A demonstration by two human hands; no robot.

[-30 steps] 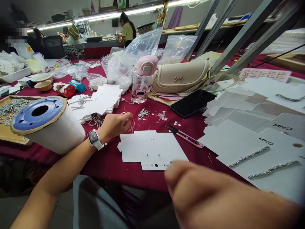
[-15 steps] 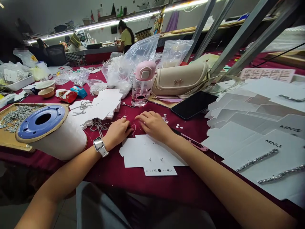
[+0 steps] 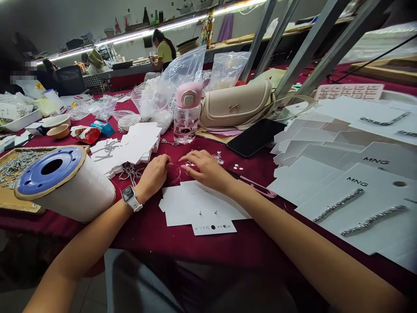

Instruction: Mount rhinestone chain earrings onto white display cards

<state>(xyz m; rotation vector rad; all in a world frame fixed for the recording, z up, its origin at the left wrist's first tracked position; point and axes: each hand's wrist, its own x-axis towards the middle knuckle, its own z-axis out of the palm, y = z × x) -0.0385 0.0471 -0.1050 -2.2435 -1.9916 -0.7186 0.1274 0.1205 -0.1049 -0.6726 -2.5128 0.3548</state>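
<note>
On my head feed, the left hand (image 3: pixel 153 177) and the right hand (image 3: pixel 205 170) sit close together over the burgundy tablecloth (image 3: pixel 208 248), just above a white die-cut card (image 3: pixel 192 208) with two tiny studs through it. A fine, thin strand (image 3: pixel 177 174) curls between the hands. The left fingers (image 3: pixel 164 161) are curled down, tips close together. The right thumb and forefinger (image 3: pixel 185 158) are narrowly apart and point toward the left hand. I cannot tell whether either hand is gripping the strand.

A smartwatch (image 3: pixel 131 198) is on the left wrist. Left of that hand stands a white thread spool (image 3: pixel 65 184) with a blue end, and a tangle of silver chain (image 3: pixel 130 172) lies just beyond the wrist, beside a stack of white cards (image 3: pixel 138 143). Pink-handled snips (image 3: pixel 257 188) lie partly under the right forearm. Further right are MNG cards (image 3: pixel 358 204) with rhinestone strips on them.
</note>
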